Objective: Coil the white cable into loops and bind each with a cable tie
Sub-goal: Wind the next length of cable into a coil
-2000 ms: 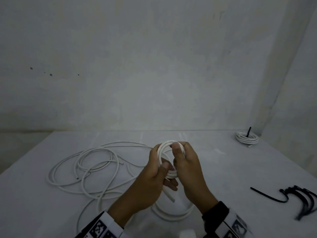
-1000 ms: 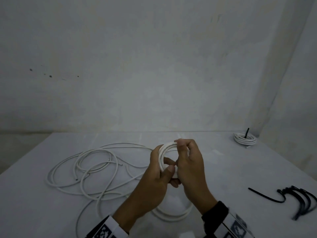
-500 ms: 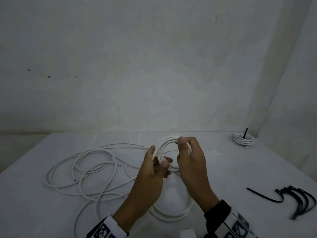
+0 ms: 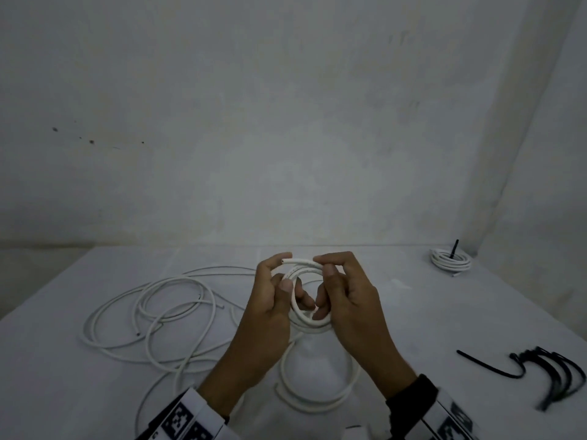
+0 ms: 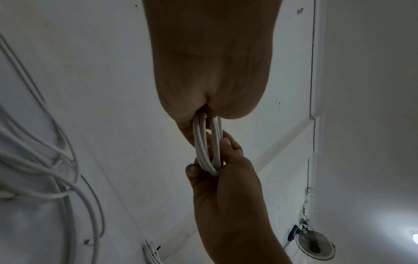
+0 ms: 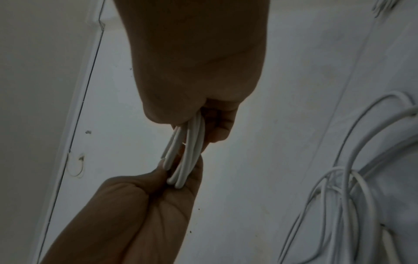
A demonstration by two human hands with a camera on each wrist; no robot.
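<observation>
Both our left hand (image 4: pixel 270 308) and right hand (image 4: pixel 346 300) grip the small white rubber-sheathed cable coil (image 4: pixel 306 315); its free cut end beside the coil's top may spring loose if either grip slackens.

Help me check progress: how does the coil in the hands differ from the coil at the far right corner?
The held coil is off the table, gripped by the left hand and right hand; the far coil lies flat on the table. The held coil shows no tie and its cut end sticks out; the far coil has a black tie standing up. Both are white cable in several loops.
</observation>
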